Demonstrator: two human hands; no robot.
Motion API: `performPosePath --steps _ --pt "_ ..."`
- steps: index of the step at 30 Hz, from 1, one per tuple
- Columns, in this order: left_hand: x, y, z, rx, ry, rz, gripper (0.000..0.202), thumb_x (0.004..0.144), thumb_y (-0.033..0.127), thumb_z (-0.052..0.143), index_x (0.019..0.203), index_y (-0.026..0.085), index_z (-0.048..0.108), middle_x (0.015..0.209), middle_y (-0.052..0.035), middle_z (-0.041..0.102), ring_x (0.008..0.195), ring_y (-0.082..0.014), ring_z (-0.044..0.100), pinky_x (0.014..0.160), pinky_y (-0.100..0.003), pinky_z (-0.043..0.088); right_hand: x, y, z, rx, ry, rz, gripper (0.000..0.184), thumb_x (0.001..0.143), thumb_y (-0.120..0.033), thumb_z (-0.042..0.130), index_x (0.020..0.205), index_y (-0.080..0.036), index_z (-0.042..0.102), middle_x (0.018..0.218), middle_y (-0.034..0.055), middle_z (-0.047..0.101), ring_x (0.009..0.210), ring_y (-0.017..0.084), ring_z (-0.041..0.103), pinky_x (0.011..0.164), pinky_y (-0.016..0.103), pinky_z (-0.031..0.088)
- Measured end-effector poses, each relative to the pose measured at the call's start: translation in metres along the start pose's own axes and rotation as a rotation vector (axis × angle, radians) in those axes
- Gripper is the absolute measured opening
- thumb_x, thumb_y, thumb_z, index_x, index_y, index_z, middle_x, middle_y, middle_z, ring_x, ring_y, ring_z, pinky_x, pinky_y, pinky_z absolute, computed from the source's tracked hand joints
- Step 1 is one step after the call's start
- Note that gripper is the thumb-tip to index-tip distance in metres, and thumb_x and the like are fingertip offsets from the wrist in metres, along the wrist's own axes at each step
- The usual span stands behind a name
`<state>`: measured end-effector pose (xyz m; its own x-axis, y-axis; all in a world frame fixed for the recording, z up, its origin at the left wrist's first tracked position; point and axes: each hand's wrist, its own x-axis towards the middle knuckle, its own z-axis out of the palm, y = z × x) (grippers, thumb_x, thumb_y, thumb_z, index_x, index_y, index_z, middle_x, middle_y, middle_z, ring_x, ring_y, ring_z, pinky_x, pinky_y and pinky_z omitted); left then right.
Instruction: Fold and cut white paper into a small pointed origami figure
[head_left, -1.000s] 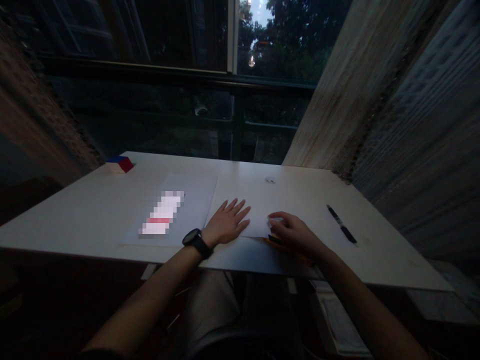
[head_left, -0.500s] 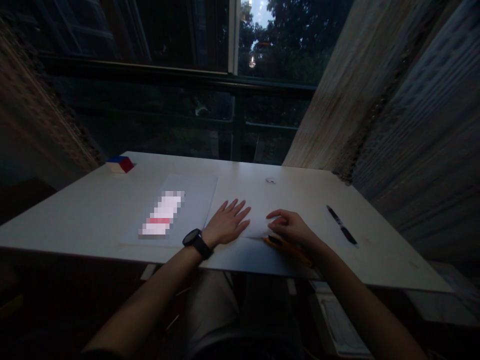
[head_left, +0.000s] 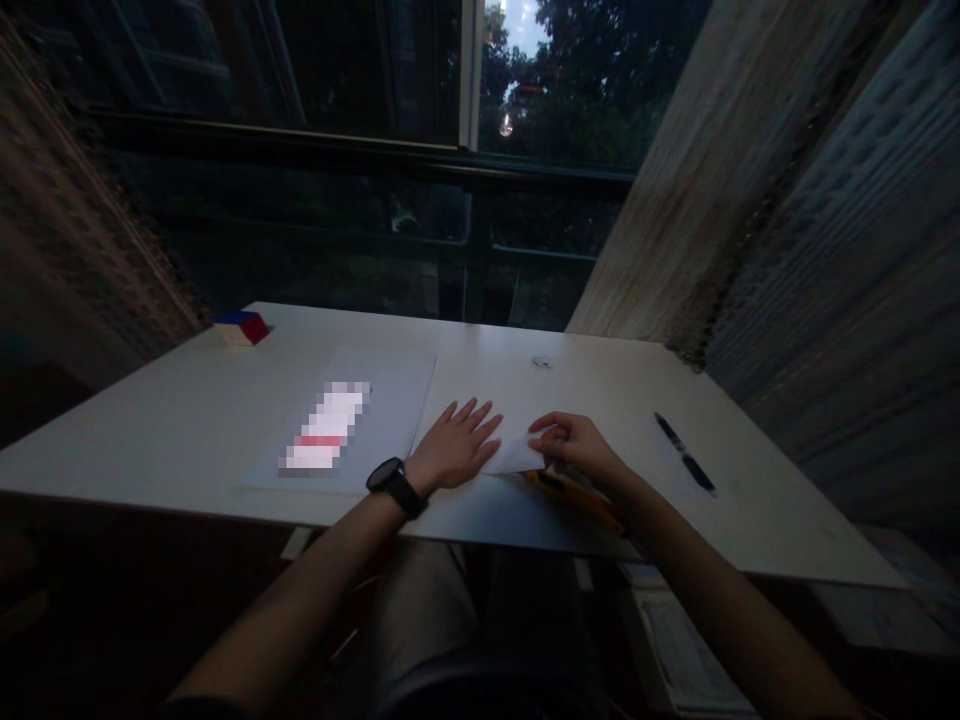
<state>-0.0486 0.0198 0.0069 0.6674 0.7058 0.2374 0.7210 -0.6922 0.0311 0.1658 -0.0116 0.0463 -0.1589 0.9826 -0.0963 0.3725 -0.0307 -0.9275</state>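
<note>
Your left hand (head_left: 457, 442) lies flat and palm-down near the front edge of the white table (head_left: 187, 420), fingers spread and straight. Its forearm comes in from the lower left with a black watch (head_left: 394, 484) on the wrist. Your right hand (head_left: 576, 446) is curled, wrist low on the tabletop, with thumb and forefinger closed in a pinch on the right edge of the white paper (head_left: 516, 456). That paper sits between your two hands. It is thin and matte, with a pale pointed flap raised slightly where you grip it, and its left part lies under your left fingertips. In the dim light its far edges blend into the table, so its full outline cannot be made out. Just under your right wrist lies a slim orange-yellow tool (head_left: 577, 492) with a dark strip along it. A black pen (head_left: 684, 451) lies at a slant further to the right, well apart from your hand. To the left lies a flat printed sheet (head_left: 390, 400), and a red-and-blue cube (head_left: 241, 327) stands at the table's far left corner.
</note>
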Motion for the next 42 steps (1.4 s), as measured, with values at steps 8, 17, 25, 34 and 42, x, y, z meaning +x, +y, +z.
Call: performPosePath --steps 8,17,25,34,42 --pt "0.000 0.001 0.000 -0.010 0.000 -0.002 0.053 0.090 0.049 0.014 0.138 0.028 0.025 0.145 -0.0033 0.026 0.134 -0.0220 0.016 0.107 -0.044 0.011 -0.048 0.020 -0.016 -0.480 0.204 -0.141 0.037 0.074 -0.042 0.056 0.103 -0.019 0.059 0.077 0.0048 0.066 0.066 0.017 0.060 0.062 0.030 0.045" --pt "-0.001 0.002 -0.003 -0.011 -0.001 0.007 0.050 0.091 0.047 0.016 0.137 0.032 0.026 0.145 -0.0018 0.026 0.134 -0.0224 0.018 0.106 -0.045 0.011 -0.083 0.059 -0.006 -0.755 0.356 -0.476 0.028 0.076 -0.034 0.058 0.098 -0.018 0.063 0.088 0.0117 0.061 0.081 0.023 0.055 0.070 0.037 0.046" --pt "-0.001 0.002 -0.003 -0.011 -0.021 0.000 0.050 0.091 0.047 0.016 0.137 0.033 0.026 0.146 -0.0009 0.024 0.134 -0.0224 0.017 0.106 -0.045 0.010 -0.073 0.059 0.006 -0.802 0.351 -0.525 0.029 0.078 -0.034 0.055 0.099 -0.016 0.063 0.088 0.0120 0.060 0.079 0.022 0.053 0.068 0.035 0.045" --pt "-0.002 0.001 -0.005 -0.038 -0.011 -0.003 0.049 0.091 0.048 0.018 0.136 0.033 0.028 0.146 -0.0010 0.025 0.134 -0.0225 0.017 0.106 -0.045 0.012 -0.079 0.061 0.005 -0.811 0.345 -0.535 0.025 0.079 -0.033 0.055 0.098 -0.018 0.064 0.087 0.0111 0.060 0.075 0.020 0.054 0.064 0.032 0.045" --pt "-0.001 0.000 -0.004 -0.034 -0.024 -0.004 0.048 0.091 0.047 0.018 0.136 0.035 0.027 0.146 0.0008 0.023 0.134 -0.0225 0.017 0.106 -0.045 0.012 -0.073 0.056 0.009 -0.842 0.364 -0.563 0.026 0.078 -0.031 0.054 0.100 -0.020 0.064 0.087 0.0110 0.060 0.077 0.021 0.053 0.065 0.034 0.044"
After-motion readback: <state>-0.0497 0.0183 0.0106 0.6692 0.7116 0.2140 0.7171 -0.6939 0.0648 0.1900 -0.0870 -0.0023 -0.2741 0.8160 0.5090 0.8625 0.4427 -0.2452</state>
